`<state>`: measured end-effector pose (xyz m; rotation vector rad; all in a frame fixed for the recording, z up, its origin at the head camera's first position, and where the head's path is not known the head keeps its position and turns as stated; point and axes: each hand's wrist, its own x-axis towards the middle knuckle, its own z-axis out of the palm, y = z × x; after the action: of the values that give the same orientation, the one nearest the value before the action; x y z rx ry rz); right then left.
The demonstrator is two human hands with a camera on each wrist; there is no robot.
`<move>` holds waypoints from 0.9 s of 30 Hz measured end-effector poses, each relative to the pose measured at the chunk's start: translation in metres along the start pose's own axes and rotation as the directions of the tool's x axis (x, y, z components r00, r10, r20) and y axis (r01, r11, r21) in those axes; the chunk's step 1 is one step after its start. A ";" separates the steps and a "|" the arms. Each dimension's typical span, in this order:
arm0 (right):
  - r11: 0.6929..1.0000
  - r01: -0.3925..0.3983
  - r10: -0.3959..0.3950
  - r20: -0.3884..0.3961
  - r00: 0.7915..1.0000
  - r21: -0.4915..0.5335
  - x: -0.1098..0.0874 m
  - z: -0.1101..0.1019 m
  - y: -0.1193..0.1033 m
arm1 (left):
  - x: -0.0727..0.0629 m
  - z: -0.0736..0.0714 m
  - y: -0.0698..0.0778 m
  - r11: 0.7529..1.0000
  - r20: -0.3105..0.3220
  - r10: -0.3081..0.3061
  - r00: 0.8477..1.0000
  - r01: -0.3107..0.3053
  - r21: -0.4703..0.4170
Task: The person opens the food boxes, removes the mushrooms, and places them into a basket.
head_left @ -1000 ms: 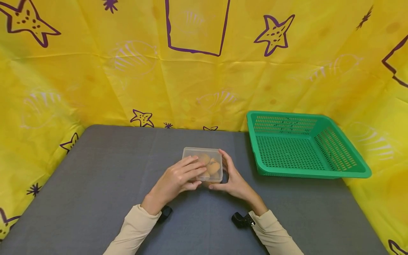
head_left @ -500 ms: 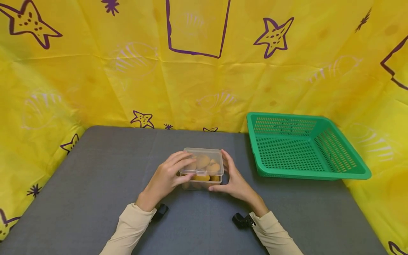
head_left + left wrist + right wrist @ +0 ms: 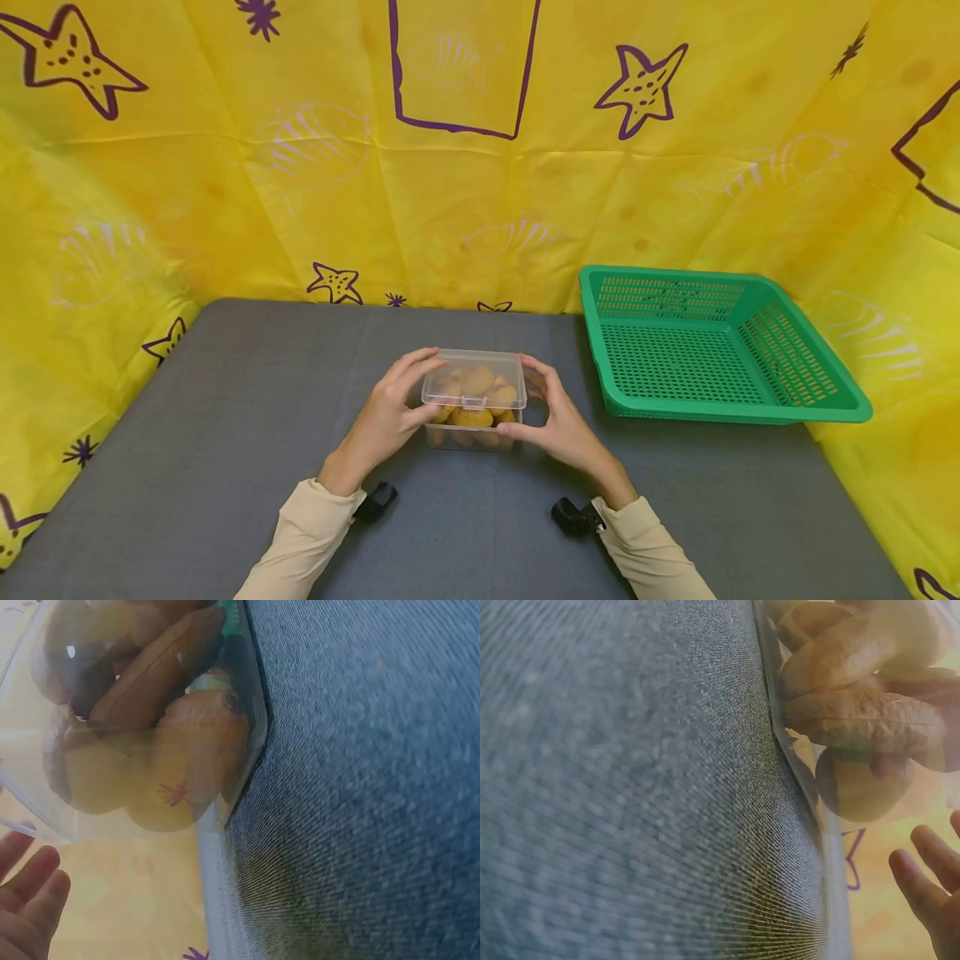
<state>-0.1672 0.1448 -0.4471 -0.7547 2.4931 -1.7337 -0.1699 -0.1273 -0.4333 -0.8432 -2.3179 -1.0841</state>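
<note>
A clear plastic box with a hinged lid sits on the grey cloth. The lid is tilted up at the front, leaving a gap above the rim. Through the gap and the walls show several yellow-brown rounded pieces, wrinkled and oblong in the wrist views. My left hand holds the left side at the lid, thumb in front and fingers toward the back corner. My right hand grips the right side, its thumb at the front corner. Behind the box, fingertips show in the left wrist view.
A green perforated basket stands to the right, toward the back of the table. A yellow curtain with starfish drawings surrounds the back and sides. Black wrist cameras hang at both wrists.
The lid's front edge has come up from the box. My left hand has slid from on top of the lid to its left side. My right hand has stayed at the right side.
</note>
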 end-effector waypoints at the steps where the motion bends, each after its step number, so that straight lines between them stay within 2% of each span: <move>1: 1.000 0.008 -0.008 -0.007 1.000 0.004 0.000 0.000 0.000 | 0.000 0.000 0.000 1.000 0.003 -0.016 1.000 0.016 -0.015; 11: 1.000 -0.008 0.009 -0.030 1.000 0.025 0.001 0.000 0.000 | -0.001 0.004 -0.001 0.980 0.072 -0.152 0.986 0.160 -0.119; 15: 0.999 -0.020 0.021 -0.025 0.999 0.025 0.000 -0.001 0.001 | -0.001 0.005 -0.002 0.976 0.098 -0.155 0.983 0.168 -0.142; 20: 0.999 -0.044 0.045 -0.019 0.999 0.017 0.001 -0.001 0.000 | -0.001 0.005 -0.003 0.974 0.099 -0.153 0.983 0.167 -0.151; 27: 0.998 -0.055 0.055 -0.003 0.998 0.008 0.001 -0.001 0.002 | -0.002 0.004 -0.003 0.951 0.136 -0.236 0.962 0.257 -0.169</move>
<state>-0.1691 0.1465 -0.4485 -0.6770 2.4831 -1.7267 -0.1715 -0.1258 -0.4386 -0.7102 -2.4977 -1.4104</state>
